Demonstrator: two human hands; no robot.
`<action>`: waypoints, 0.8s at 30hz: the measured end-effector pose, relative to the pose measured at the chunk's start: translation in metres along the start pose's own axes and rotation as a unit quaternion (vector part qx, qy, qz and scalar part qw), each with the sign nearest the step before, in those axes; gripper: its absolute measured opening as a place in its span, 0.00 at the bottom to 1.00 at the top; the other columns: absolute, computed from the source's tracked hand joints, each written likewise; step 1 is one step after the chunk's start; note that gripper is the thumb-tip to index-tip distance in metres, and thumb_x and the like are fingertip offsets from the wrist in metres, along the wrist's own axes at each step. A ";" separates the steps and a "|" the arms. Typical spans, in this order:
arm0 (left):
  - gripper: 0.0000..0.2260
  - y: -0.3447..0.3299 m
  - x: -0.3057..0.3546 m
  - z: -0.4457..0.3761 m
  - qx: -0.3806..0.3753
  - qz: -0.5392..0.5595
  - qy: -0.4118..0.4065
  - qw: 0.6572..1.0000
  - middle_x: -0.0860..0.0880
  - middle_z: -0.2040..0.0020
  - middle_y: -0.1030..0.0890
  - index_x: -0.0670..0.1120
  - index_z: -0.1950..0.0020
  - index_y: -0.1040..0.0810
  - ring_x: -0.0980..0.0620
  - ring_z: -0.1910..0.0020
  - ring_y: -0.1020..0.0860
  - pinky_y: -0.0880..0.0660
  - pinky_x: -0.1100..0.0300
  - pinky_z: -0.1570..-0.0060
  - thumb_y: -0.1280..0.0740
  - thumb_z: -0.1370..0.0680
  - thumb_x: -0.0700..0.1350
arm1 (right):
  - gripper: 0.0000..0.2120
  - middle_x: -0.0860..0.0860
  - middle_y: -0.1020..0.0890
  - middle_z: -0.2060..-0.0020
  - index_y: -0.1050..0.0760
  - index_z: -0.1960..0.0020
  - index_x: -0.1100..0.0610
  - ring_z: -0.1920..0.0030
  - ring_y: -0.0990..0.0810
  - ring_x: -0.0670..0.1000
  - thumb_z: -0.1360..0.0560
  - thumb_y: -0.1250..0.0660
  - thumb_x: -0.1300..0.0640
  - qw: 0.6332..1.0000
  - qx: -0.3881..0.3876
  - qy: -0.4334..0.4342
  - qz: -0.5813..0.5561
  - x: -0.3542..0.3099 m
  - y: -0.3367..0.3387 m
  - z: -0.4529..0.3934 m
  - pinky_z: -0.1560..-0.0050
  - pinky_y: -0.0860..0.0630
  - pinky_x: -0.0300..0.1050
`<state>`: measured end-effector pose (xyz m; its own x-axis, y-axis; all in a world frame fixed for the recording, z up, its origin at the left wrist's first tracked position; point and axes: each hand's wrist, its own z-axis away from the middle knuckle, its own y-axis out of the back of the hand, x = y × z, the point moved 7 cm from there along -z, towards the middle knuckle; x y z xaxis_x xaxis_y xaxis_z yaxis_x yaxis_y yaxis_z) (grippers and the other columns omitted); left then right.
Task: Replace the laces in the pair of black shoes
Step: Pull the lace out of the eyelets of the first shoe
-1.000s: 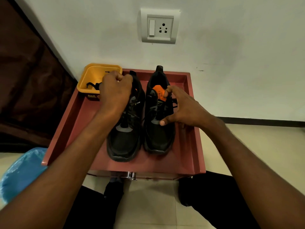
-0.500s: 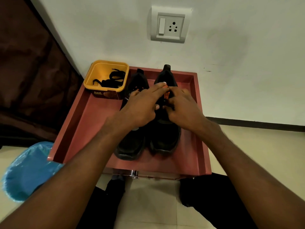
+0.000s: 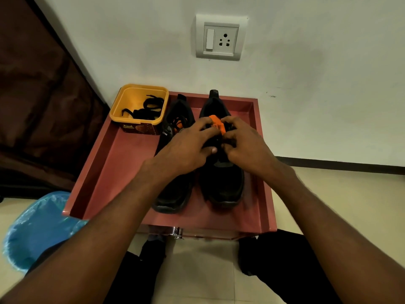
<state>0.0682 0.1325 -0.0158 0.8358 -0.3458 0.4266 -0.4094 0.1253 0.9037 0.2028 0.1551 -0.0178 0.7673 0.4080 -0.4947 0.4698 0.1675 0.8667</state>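
Two shoes side by side on a tray [image 3: 105, 172] at frame centre: left shoe [image 3: 175, 194] just beside right shoe [image 3: 223, 185], toes toward the bottom of the frame. Tub [image 3: 140, 106] in the tray's upper left corner, just left of the left shoe, with laces [image 3: 146, 110] inside. Left hand [image 3: 186, 148] and right hand [image 3: 245, 145] together over the right shoe's tongue [image 3: 217, 122]. Wall socket [image 3: 221, 38] above, top centre. Bag [image 3: 39, 227] at lower left, beside the tray.
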 end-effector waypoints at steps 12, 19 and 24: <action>0.26 0.002 0.000 -0.001 -0.020 0.006 0.025 0.999 0.58 0.18 0.43 0.53 0.39 0.27 0.49 0.28 0.29 0.32 0.56 0.46 0.22 0.30 0.61 | 0.11 0.45 0.29 0.27 0.17 0.45 0.53 0.33 0.26 0.50 0.26 0.29 0.61 0.966 0.207 -0.144 -0.048 0.022 0.043 0.040 0.42 0.28 0.43; 0.41 0.000 0.000 -0.001 0.006 0.037 0.006 0.999 0.56 0.23 0.34 0.54 0.23 0.39 0.50 0.35 0.24 0.31 0.66 0.54 0.21 0.29 0.58 | 0.18 0.44 0.43 0.18 0.19 0.34 0.48 0.18 0.46 0.54 0.23 0.28 0.51 0.994 0.021 -0.010 0.111 -0.005 -0.005 0.007 0.22 0.39 0.63; 0.37 -0.002 -0.003 -0.002 0.013 0.022 0.007 1.000 0.59 0.25 0.35 0.55 0.29 0.34 0.50 0.37 0.24 0.30 0.59 0.52 0.21 0.31 0.62 | 0.06 0.45 0.22 0.35 0.14 0.50 0.53 0.38 0.22 0.48 0.23 0.29 0.54 0.954 0.260 -0.139 -0.056 0.013 0.041 0.023 0.40 0.27 0.37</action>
<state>0.0674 0.1348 -0.0186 0.8210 -0.3280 0.4673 -0.4562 0.1153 0.8824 0.2417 0.1469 0.0102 0.7520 0.1468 -0.6426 0.6527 -0.3013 0.6951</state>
